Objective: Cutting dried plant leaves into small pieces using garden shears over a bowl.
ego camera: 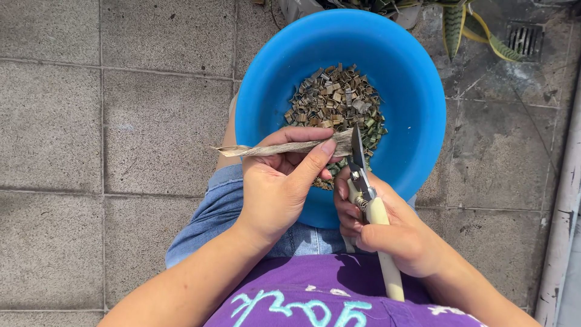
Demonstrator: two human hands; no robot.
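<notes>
- Blue plastic basin (pixel 411 91) rests on the person's lap, over denim shorts (pixel 218 209), and holds a heap of small cut leaf pieces (pixel 336 100), brown and green.
- Left hand (pixel 278 181) grips a long dried leaf strip (pixel 284 147) between thumb and fingers; the strip lies roughly level over the near side of the basin, its thin tip pointing out past the rim to the left.
- Right hand (pixel 393 233) is clenched around the cream handles of a pair of pruning shears (pixel 363 181), blades pointing up and away from the body.
- Shear blades meet the right end of the strip, just beside the left thumb tip, above the heap of pieces.
- Purple shirt (pixel 339 290) with light blue lettering fills the bottom edge of the view.
- Grey paving slabs (pixel 91 121) cover the floor all around.
- A striped green plant (pixel 454 27) stands beyond the basin, with a floor drain grate (pixel 525 37) near it at the upper right.
</notes>
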